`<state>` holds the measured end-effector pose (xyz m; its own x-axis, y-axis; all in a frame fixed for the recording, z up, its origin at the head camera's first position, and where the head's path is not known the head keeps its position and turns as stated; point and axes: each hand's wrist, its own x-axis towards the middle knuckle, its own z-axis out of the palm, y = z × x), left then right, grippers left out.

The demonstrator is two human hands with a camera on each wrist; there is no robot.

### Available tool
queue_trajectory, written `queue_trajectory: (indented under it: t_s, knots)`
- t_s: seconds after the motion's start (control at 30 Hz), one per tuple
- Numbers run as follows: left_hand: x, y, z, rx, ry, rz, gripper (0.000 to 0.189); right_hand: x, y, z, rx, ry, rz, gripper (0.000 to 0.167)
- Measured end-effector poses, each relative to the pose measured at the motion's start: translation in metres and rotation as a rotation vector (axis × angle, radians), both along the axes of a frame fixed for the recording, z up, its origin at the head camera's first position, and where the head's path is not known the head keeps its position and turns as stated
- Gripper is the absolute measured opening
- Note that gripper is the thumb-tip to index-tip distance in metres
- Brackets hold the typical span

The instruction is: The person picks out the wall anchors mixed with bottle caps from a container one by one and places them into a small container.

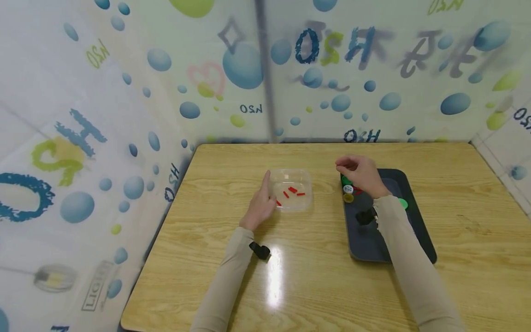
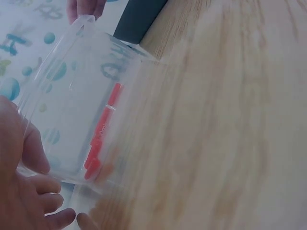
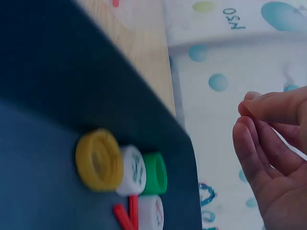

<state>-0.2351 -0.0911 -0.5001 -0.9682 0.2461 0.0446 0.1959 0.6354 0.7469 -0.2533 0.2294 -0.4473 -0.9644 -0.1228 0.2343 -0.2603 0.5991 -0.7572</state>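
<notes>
While my left grip (image 1: 260, 206) holds the red sticks' (image 1: 292, 189) tub (image 1: 309, 180), my right grip (image 1: 362, 174) pinches, contents unclear; wall (image 1: 352, 90) reads mirrored "H2O".

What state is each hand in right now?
Left hand: closed, gripping the side of the clear container.
Right hand: closed; whether it holds anything cannot be told.

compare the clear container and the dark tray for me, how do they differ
The clear container is see-through; the dark tray is not. The container is smaller, while the tray is larger and longer. Only red pieces show in the container, whereas the tray also holds caps. Both sit on the table and have raised sides.
</notes>
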Motion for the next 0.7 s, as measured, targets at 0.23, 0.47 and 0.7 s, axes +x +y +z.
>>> queue_trajectory:
  t_s: [0.23, 0.47, 0.7]
  knots:
    - [-0.001, 0.000, 0.000, 0.002, 0.000, 0.007, 0.075, 0.002, 0.021, -0.004, 0.000, 0.034, -0.033, 0.019]
    - [-0.001, 0.001, 0.001, -0.010, -0.004, 0.008, 0.075, 0.005, 0.040, -0.013, 0.013, 0.055, -0.068, 0.021]
    - [-0.002, 0.002, 0.001, -0.026, 0.003, 0.023, 0.076, 0.010, 0.055, -0.019, 0.029, 0.049, -0.101, 0.022]
